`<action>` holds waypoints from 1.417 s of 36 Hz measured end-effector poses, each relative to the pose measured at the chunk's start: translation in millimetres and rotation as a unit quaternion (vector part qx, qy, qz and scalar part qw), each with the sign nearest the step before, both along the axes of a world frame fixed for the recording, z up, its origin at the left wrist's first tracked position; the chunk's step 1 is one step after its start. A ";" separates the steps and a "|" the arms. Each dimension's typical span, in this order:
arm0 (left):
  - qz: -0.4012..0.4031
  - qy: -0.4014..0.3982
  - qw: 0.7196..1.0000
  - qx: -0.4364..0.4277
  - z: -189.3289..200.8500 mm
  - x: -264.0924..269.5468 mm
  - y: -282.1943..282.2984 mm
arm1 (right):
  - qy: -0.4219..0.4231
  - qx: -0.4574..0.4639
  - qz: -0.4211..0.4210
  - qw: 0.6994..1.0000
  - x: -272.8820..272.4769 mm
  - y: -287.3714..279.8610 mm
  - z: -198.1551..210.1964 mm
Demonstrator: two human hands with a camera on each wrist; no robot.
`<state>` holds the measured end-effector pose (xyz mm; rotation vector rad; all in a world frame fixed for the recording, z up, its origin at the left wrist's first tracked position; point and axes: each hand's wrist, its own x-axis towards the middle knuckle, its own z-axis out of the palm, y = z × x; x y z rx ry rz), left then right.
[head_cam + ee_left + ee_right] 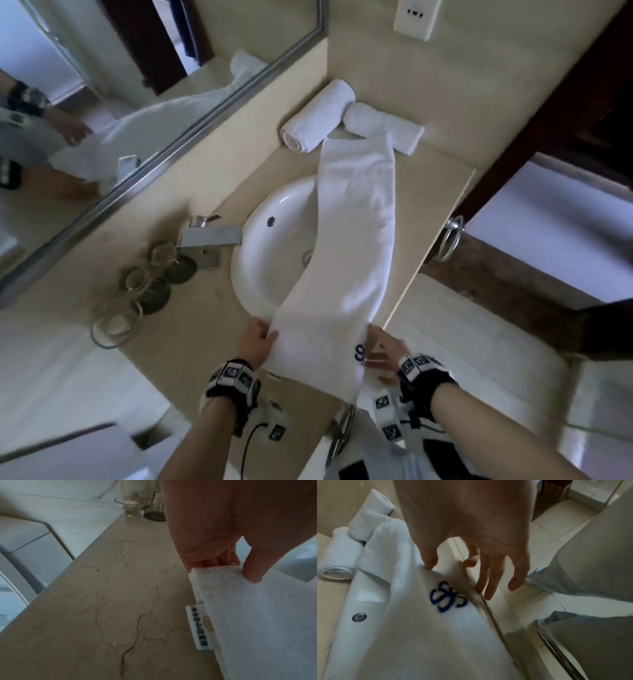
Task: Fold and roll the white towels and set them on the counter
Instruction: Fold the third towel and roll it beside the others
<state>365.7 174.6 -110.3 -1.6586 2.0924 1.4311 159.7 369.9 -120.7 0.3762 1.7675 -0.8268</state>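
Long towel [352, 240] across sink [267, 246]; left hand [257, 342] pinches edge, right hand [383, 353] slack. Two rolled towels [318, 116] beyond; glasses [137, 281] left.

Beige marble counter [191, 346], white sink [270, 246], framed mirror [191, 133] (wall-mounted), pale tiled floor [455, 346].

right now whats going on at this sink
A person is folding a long white towel laid lengthwise across the sink and counter. The left hand pinches the towel's near left edge, thumb on top. The right hand rests at the near right edge by the blue monogram, fingers mostly straight. Two rolled towels already sit at the far corner. Rolling of this one has not begun.
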 end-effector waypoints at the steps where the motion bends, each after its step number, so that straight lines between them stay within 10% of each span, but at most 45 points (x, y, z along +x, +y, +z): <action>1: 0.007 0.006 1.000 -0.002 2.7 1.9 -0.2 | 0.001 -0.012 0.002 1.000 3.0 1.1 -6.9; 16: 0.037 0.095 0.988 0.112 4.6 10.5 5.0 | 0.168 -0.044 0.092 0.981 31.7 -3.0 12.7; 26: 0.139 0.097 0.950 0.260 12.7 7.1 1.4 | -0.078 -0.117 -0.094 0.986 21.1 6.1 7.0; 41: 0.005 0.086 0.968 0.236 6.4 26.6 2.3 | -0.140 -0.198 -0.072 0.968 11.4 29.9 -0.9; 51: 0.093 0.113 0.961 0.237 -0.8 14.6 5.0 | -0.200 -0.196 -0.122 0.952 3.0 36.5 -2.7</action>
